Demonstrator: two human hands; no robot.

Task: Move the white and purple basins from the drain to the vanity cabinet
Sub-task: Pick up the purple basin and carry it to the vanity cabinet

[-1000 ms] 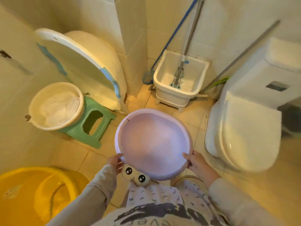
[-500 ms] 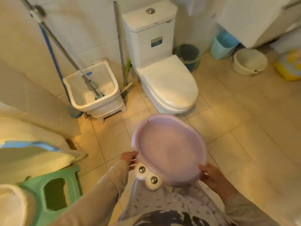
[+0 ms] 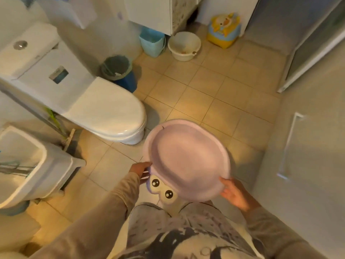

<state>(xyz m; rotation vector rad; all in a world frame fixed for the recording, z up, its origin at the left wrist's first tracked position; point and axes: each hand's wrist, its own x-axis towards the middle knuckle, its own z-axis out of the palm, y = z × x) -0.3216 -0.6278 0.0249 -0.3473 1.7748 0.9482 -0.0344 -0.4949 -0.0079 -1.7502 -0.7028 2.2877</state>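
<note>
Both hands, left hand (image 3: 140,168) and right hand (image 3: 235,193), clasp the purple basin (image 3: 186,161) by its rim. It seems mid-carry; the cabinet (image 3: 151,12) stands well ahead.

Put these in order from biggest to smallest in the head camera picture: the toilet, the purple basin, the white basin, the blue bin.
1. toilet
2. purple basin, though nearness to the camera enlarges it
3. white basin and blue bin: look alike

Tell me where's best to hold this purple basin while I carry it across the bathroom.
Hold the purple basin by its flat rim on opposite sides, as now: left hand at the near-left edge, right hand at the near-right. The wide oval shape suggests a two-sided grip would keep it level. It is tilted and looks empty.
</note>
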